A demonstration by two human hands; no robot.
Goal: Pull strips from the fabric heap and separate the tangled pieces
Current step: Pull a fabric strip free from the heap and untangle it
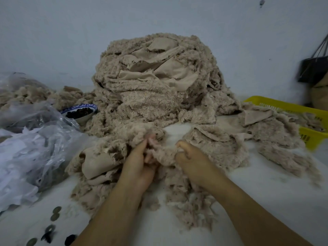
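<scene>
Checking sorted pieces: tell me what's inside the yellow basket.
Beige fabric scraps lie in the yellow basket, spilling over one end. Its floor and anything beneath them are hidden.

left hand (142, 164) and right hand (191, 160) gripping one fuzzy strip (165, 154), beige fabric heap (152, 86) behind, white counter (266, 183)

Left: crumpled clear plastic bag (35, 139) on the white table (266, 183)
Behind it: blue-patterned bowl (85, 106) of dark pieces
Front left: scattered round discs (56, 213)
Right: yellow basket (284, 103); black bag (312, 70) by the wall
</scene>
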